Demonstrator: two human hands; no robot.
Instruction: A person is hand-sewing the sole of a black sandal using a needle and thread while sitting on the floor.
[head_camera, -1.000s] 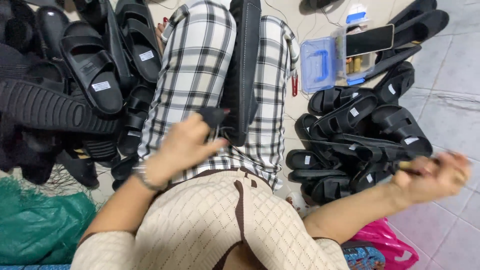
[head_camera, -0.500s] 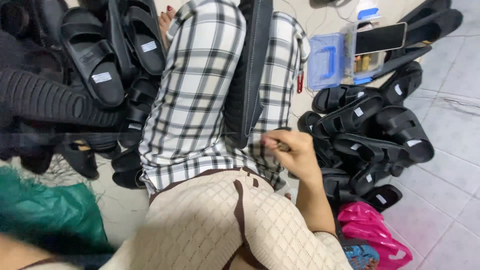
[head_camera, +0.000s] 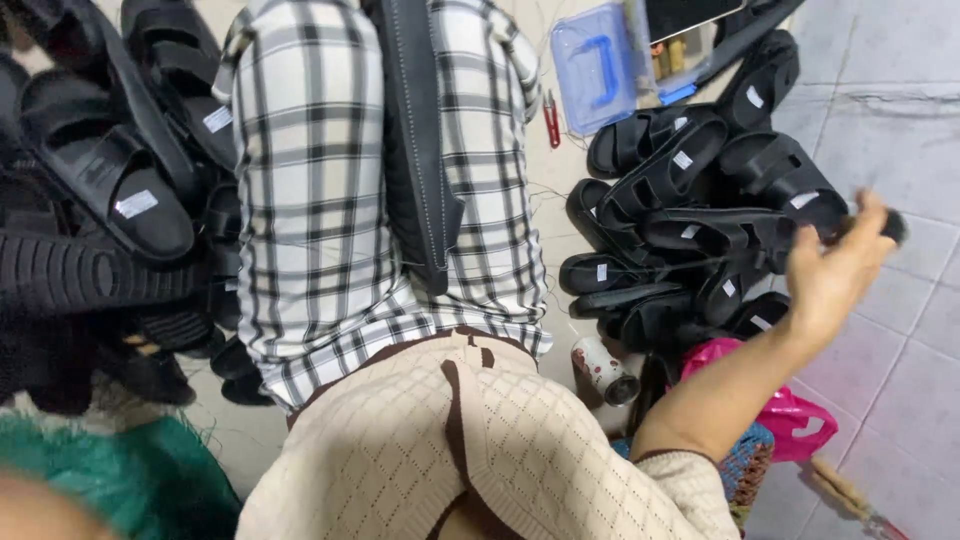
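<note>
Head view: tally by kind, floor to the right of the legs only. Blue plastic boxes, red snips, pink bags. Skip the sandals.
Blue plastic box: 1
Red snips: 1
Pink bag: 1
Total: 3

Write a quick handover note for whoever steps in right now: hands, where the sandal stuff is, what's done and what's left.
Right hand: raised out over the right sandal pile, a small dark item at its fingertips; motion blur hides the grip.
Left hand: only a blurred patch at the lower left edge, state unclear.
Black sole piece with light stitching along its edges lies lengthwise on the lap.
More black sandals are heaped on the left.
Blue plastic box and red snips sit on the floor ahead.
Done: edges stitched. Left: cannot tell.
</note>
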